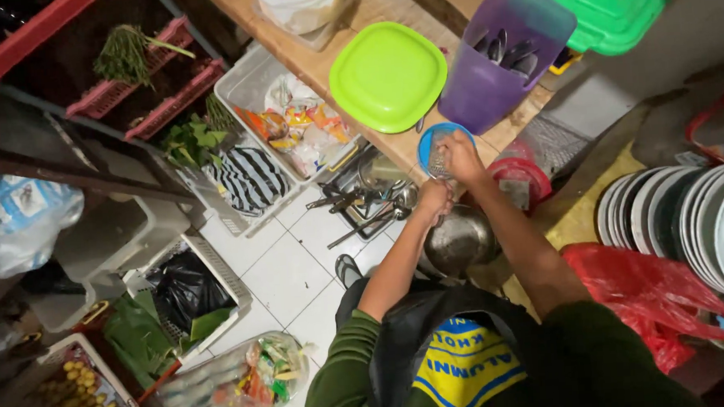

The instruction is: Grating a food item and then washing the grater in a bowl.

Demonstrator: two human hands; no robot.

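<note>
Centre of the frame: the right hand (460, 156) has its fingers closed on a small grater (439, 164), tilted over the blue bowl (434, 135) so shavings drop in; the left hand (435, 199) grips a steel pot (459, 240) just below, steadying it

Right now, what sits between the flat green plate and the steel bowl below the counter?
In the head view, a small blue bowl at the counter edge lies between the green plate and the steel bowl, with both hands, right and left, there too.
</note>
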